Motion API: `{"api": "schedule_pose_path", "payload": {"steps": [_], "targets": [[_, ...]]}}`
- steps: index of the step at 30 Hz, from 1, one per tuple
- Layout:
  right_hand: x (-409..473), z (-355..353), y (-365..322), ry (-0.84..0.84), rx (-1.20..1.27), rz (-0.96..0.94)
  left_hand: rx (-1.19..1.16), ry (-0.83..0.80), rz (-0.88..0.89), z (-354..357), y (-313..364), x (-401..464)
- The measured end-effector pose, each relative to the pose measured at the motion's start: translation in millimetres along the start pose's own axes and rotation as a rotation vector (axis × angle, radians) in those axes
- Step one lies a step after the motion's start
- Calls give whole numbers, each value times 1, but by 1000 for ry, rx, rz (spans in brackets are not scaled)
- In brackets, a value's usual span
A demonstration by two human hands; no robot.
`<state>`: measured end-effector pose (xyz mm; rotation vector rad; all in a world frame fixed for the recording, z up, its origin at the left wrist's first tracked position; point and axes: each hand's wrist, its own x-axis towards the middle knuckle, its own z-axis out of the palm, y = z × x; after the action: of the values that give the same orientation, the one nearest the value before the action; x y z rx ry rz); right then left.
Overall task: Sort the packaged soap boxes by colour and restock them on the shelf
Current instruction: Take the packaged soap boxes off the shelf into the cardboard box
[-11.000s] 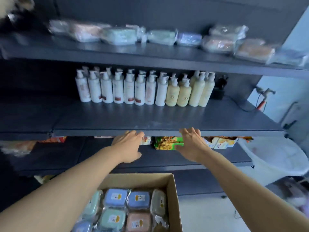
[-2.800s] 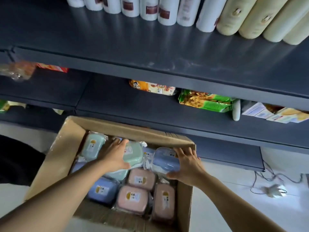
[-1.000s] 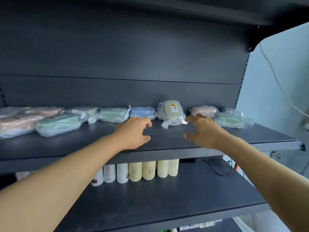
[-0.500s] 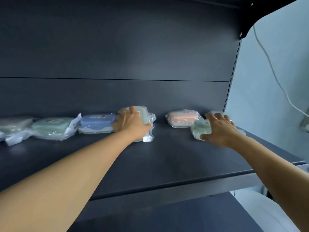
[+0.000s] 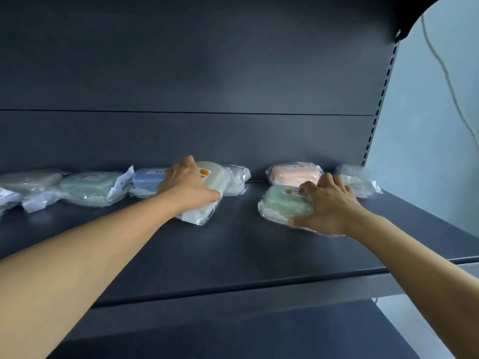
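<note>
On the dark top shelf (image 5: 233,250) my left hand (image 5: 188,186) grips a cream soap box (image 5: 213,177) in clear wrap, tilted up on its edge. My right hand (image 5: 326,206) holds a green soap box (image 5: 281,206) lying flat toward the shelf's right. Behind the green one lies a pink soap box (image 5: 294,173). A blue soap box (image 5: 147,178) sits just left of my left hand, and another green box (image 5: 90,186) lies further left. A pale box (image 5: 234,181) is half hidden behind the cream one.
More wrapped packs lie at the far left (image 5: 28,181) and at the far right corner (image 5: 359,180). The shelf's back panel (image 5: 207,136) rises close behind the row. A perforated upright (image 5: 375,120) bounds the right side, with a light wall and a hanging cable (image 5: 445,73) beyond.
My right hand has drawn the green box forward, away from the back row. My left hand has closed further round the cream box and tipped it. The view has moved closer.
</note>
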<state>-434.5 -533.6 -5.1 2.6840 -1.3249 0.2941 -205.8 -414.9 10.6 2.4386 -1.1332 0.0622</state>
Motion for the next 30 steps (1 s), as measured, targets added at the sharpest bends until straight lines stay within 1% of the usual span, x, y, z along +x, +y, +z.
{"api": "schedule_pose_path", "payload": {"steps": [2,5,8,10,13,16,18,21,26,30], "targets": [[0,-8,-19,-56,63,-59,19,-42,4,-14,-17,-8],[1,-16,-43,-163,235,-174,28,-121,19,-35,-44,-19],[5,-17,-62,-188,322,-209,36,-213,37,-45,-66,-28],[4,-11,-72,-203,315,-209,53,-269,36,-46,-77,-33],[1,-1,-86,-166,208,-235,79,-304,45,-43,-88,-38],[-4,-2,-99,-130,199,-266,155,-272,26,-40,-96,-41],[-10,-5,-109,-104,207,-273,158,-228,23,-40,-101,-44],[-25,-11,-125,-64,211,-266,145,-210,50,-46,-112,-58],[-66,-27,-166,-57,219,-260,155,-165,79,-76,-157,-96],[-112,-41,-209,-55,249,-243,113,-97,106,-109,-202,-142]]}}
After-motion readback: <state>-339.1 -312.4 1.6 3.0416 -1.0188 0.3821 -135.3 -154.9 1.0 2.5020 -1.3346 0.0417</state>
